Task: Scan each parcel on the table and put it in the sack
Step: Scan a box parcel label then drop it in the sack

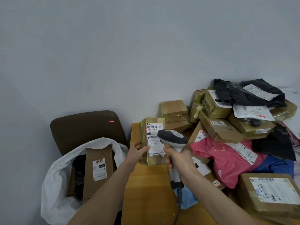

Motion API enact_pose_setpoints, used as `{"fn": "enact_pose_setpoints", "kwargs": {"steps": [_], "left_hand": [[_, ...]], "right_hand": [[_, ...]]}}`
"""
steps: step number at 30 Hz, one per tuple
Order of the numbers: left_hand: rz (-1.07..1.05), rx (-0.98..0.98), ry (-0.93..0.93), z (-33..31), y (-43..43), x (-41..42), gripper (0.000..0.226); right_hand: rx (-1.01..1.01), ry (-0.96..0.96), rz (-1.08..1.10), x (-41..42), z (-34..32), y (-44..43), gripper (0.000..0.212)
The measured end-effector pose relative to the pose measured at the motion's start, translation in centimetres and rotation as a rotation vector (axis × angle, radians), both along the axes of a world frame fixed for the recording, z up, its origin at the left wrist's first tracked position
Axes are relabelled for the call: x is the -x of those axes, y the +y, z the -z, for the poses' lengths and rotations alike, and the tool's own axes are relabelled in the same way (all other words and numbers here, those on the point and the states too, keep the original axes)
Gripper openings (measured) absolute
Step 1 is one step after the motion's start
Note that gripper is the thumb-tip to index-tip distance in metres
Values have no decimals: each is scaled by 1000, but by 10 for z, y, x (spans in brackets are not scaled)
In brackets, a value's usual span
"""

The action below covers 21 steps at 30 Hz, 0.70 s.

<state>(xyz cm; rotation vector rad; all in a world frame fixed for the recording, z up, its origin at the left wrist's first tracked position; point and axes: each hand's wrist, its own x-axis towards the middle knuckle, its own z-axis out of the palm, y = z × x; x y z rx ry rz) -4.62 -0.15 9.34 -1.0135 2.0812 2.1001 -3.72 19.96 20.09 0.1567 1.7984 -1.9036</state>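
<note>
My left hand grips a taped cardboard parcel by its left edge and holds it upright above the wooden table, white label facing me. My right hand is wrapped round the handle of a grey barcode scanner, whose head points at the label. A red scan line lies across the barcode near the label's top. The white sack stands open at the left on a brown chair, with a tall brown parcel and dark items inside.
Several parcels pile up on the right of the table: brown boxes, a pink bag, black bags, a blue bag and a large labelled box. A red laser streak falls on the chair back. A grey wall stands behind.
</note>
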Motion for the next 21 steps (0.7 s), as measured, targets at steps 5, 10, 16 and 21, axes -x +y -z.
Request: {"fn": "enact_pose_setpoints", "kwargs": {"steps": [5,10,16,21], "left_hand": [[-9,-8,-6,3,-1,-3,68],[-20,1,-18,1,3,-7,61],[-77,-13,-30,-7,3,-17,62],[-226,-68,-60,-8,-29,-58,62]], "right_hand": [[-12,7,-13,0,0,2,25],[1,15,-41,2,1,6,23],[32,-6,-50,17,7,-6,15],[44,-50,-147,22,20,-54,14]]}}
